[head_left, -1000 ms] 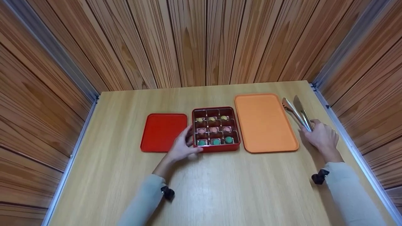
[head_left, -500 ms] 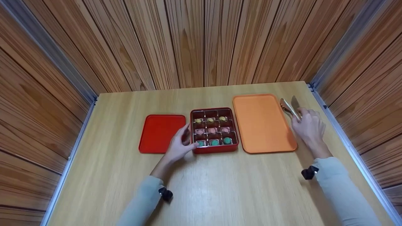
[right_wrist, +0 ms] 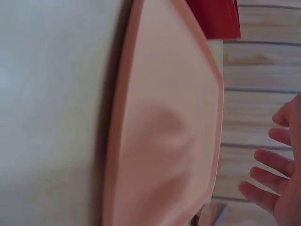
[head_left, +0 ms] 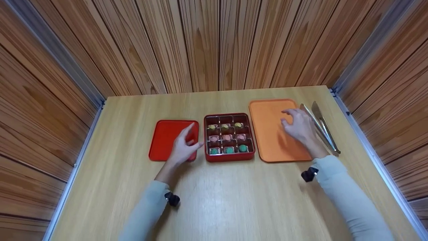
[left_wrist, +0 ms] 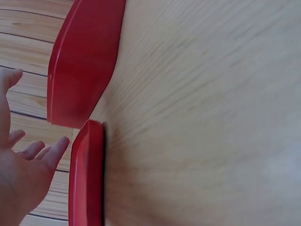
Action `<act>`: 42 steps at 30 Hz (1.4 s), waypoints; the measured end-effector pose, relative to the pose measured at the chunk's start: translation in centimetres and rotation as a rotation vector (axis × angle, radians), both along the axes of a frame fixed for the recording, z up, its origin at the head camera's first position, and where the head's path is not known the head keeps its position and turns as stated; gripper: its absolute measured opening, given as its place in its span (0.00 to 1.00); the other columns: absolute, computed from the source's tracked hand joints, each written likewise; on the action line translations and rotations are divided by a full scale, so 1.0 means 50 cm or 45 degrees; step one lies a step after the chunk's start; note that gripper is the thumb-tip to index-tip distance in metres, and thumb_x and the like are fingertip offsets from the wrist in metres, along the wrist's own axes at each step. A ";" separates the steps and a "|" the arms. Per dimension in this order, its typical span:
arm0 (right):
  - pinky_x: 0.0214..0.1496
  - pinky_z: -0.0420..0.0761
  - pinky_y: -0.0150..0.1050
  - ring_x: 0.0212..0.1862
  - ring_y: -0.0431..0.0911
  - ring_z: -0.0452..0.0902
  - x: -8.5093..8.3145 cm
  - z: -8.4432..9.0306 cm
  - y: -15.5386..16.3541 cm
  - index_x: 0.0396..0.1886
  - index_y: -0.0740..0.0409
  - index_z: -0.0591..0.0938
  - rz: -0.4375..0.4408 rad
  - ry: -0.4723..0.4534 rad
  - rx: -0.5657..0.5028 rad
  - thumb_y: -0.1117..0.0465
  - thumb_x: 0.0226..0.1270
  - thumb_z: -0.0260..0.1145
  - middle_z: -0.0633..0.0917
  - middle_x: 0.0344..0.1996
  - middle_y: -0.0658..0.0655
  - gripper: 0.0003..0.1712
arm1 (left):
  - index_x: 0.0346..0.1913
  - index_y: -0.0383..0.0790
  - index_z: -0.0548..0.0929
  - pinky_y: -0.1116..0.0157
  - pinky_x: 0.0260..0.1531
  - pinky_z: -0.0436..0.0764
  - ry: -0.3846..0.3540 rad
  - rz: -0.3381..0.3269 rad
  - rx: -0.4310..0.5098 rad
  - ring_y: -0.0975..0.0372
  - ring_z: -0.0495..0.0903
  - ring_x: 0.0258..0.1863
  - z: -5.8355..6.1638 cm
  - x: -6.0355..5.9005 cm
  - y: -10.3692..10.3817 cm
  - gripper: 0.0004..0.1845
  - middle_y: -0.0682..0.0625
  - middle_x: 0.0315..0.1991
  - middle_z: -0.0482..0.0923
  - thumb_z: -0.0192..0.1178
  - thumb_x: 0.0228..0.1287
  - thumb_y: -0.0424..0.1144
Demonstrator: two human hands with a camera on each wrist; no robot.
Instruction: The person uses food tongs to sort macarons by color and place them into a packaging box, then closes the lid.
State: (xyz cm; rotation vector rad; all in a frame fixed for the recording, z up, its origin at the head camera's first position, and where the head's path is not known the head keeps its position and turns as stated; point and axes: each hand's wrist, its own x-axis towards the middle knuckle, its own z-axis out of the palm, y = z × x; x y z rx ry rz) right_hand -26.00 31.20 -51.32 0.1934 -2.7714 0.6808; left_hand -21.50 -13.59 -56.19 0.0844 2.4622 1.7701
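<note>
In the head view a dark red box (head_left: 230,158) with nine compartments stands mid-table, yellow, pink and green chocolates (head_left: 243,148) in its rows. My left hand (head_left: 182,149) hovers over the right part of a flat red lid (head_left: 164,140), fingers spread and holding nothing. Its thumb tip is close to the box's left wall. Over an orange tray (head_left: 274,140) is my right hand (head_left: 300,127), its fingers loosely bent with nothing in them. The right wrist view shows the hand's shadow falling on the tray. To the right of that hand lie metal tongs (head_left: 322,127).
Wood-plank walls (head_left: 207,47) surround the table on three sides, with metal rails (head_left: 367,144) along the side edges. Lid, box and tray stand in a row, the box close to the tray's left edge. Bare tabletop (head_left: 234,201) stretches in front of them.
My right hand has let go of the tongs and moved left over the orange tray. My left hand has drawn away from the box's left side, back over the red lid.
</note>
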 end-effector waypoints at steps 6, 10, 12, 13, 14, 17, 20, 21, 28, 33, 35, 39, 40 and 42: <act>0.80 0.76 0.73 0.76 0.72 0.78 -0.023 0.009 -0.070 0.73 0.64 0.84 0.090 -0.088 -0.041 0.50 0.85 0.67 0.85 0.71 0.73 0.28 | 0.90 0.51 0.65 0.44 0.84 0.78 0.058 0.025 -0.038 0.43 0.63 0.90 0.009 -0.013 -0.032 0.45 0.43 0.91 0.62 0.74 0.76 0.40; 0.86 0.70 0.74 0.81 0.71 0.72 -0.032 0.016 -0.115 0.78 0.61 0.80 0.112 -0.185 -0.101 0.43 0.88 0.63 0.81 0.77 0.71 0.34 | 0.89 0.49 0.66 0.43 0.84 0.77 0.103 0.049 -0.060 0.42 0.63 0.89 0.014 -0.019 -0.059 0.43 0.42 0.90 0.63 0.73 0.77 0.40; 0.87 0.69 0.72 0.83 0.70 0.71 -0.038 0.017 -0.138 0.80 0.59 0.80 0.122 -0.207 -0.118 0.41 0.88 0.62 0.80 0.79 0.69 0.35 | 0.89 0.49 0.65 0.42 0.84 0.77 0.109 0.062 -0.062 0.42 0.63 0.89 0.014 -0.021 -0.073 0.44 0.42 0.90 0.63 0.73 0.77 0.40; 0.87 0.70 0.71 0.83 0.69 0.71 -0.040 0.018 -0.148 0.80 0.58 0.80 0.130 -0.211 -0.121 0.41 0.88 0.62 0.80 0.79 0.68 0.35 | 0.90 0.48 0.65 0.42 0.84 0.77 0.111 0.066 -0.060 0.41 0.62 0.89 0.014 -0.022 -0.080 0.44 0.42 0.90 0.62 0.73 0.77 0.40; 0.87 0.70 0.70 0.83 0.68 0.72 -0.043 0.018 -0.159 0.80 0.58 0.80 0.139 -0.216 -0.125 0.41 0.88 0.62 0.80 0.79 0.68 0.34 | 0.90 0.48 0.64 0.41 0.85 0.77 0.112 0.066 -0.055 0.41 0.62 0.89 0.013 -0.022 -0.087 0.44 0.42 0.90 0.62 0.72 0.77 0.40; 0.86 0.74 0.68 0.82 0.67 0.74 -0.052 0.018 -0.191 0.79 0.58 0.81 0.170 -0.210 -0.112 0.43 0.88 0.63 0.81 0.79 0.68 0.33 | 0.90 0.46 0.63 0.41 0.86 0.75 0.119 0.071 -0.038 0.40 0.60 0.90 0.013 -0.021 -0.109 0.45 0.41 0.90 0.61 0.72 0.77 0.39; 0.85 0.76 0.68 0.81 0.67 0.75 -0.059 0.020 -0.223 0.78 0.59 0.81 0.213 -0.221 -0.132 0.45 0.87 0.64 0.81 0.78 0.69 0.32 | 0.90 0.45 0.62 0.40 0.87 0.73 0.135 0.074 -0.021 0.40 0.59 0.90 0.016 -0.020 -0.128 0.45 0.41 0.91 0.59 0.72 0.78 0.39; 0.85 0.76 0.68 0.81 0.67 0.75 -0.061 0.021 -0.234 0.79 0.58 0.81 0.225 -0.229 -0.145 0.46 0.86 0.65 0.81 0.78 0.68 0.32 | 0.91 0.45 0.62 0.39 0.87 0.73 0.141 0.075 -0.018 0.40 0.59 0.90 0.017 -0.020 -0.134 0.45 0.41 0.91 0.59 0.72 0.78 0.39; 0.86 0.76 0.65 0.83 0.65 0.74 -0.073 0.029 -0.309 0.81 0.54 0.80 0.307 -0.279 -0.184 0.52 0.82 0.68 0.80 0.81 0.64 0.32 | 0.91 0.44 0.61 0.38 0.88 0.71 0.123 0.103 -0.064 0.41 0.58 0.91 0.026 -0.017 -0.175 0.46 0.41 0.92 0.57 0.71 0.78 0.40; 0.83 0.81 0.64 0.82 0.65 0.76 -0.074 0.037 -0.363 0.81 0.52 0.80 0.354 -0.287 -0.178 0.52 0.81 0.69 0.79 0.81 0.64 0.32 | 0.92 0.43 0.58 0.39 0.90 0.67 0.091 0.115 -0.089 0.42 0.56 0.92 0.034 -0.007 -0.205 0.48 0.40 0.93 0.57 0.72 0.78 0.42; 0.82 0.82 0.63 0.81 0.65 0.77 -0.073 0.040 -0.383 0.81 0.51 0.80 0.370 -0.293 -0.174 0.52 0.81 0.70 0.79 0.81 0.64 0.33 | 0.92 0.43 0.57 0.40 0.91 0.67 0.085 0.118 -0.086 0.42 0.56 0.92 0.034 -0.001 -0.217 0.49 0.40 0.93 0.57 0.73 0.78 0.42; 0.85 0.79 0.63 0.82 0.64 0.76 -0.071 0.045 -0.422 0.81 0.51 0.80 0.412 -0.302 -0.159 0.51 0.81 0.70 0.79 0.82 0.64 0.33 | 0.93 0.42 0.55 0.40 0.90 0.68 0.078 0.117 -0.061 0.42 0.56 0.92 0.033 0.014 -0.244 0.50 0.38 0.92 0.56 0.72 0.78 0.41; 0.85 0.80 0.63 0.82 0.64 0.76 -0.070 0.046 -0.432 0.81 0.51 0.80 0.424 -0.299 -0.153 0.52 0.81 0.70 0.79 0.81 0.63 0.33 | 0.93 0.42 0.54 0.40 0.90 0.69 0.074 0.123 -0.064 0.43 0.56 0.92 0.033 0.019 -0.252 0.50 0.38 0.92 0.56 0.72 0.78 0.41; 0.84 0.81 0.61 0.81 0.63 0.78 -0.070 0.047 -0.452 0.81 0.51 0.81 0.453 -0.287 -0.149 0.53 0.80 0.70 0.80 0.80 0.63 0.32 | 0.93 0.42 0.54 0.40 0.89 0.69 0.069 0.141 -0.072 0.43 0.56 0.92 0.034 0.028 -0.270 0.50 0.37 0.92 0.57 0.73 0.78 0.41</act>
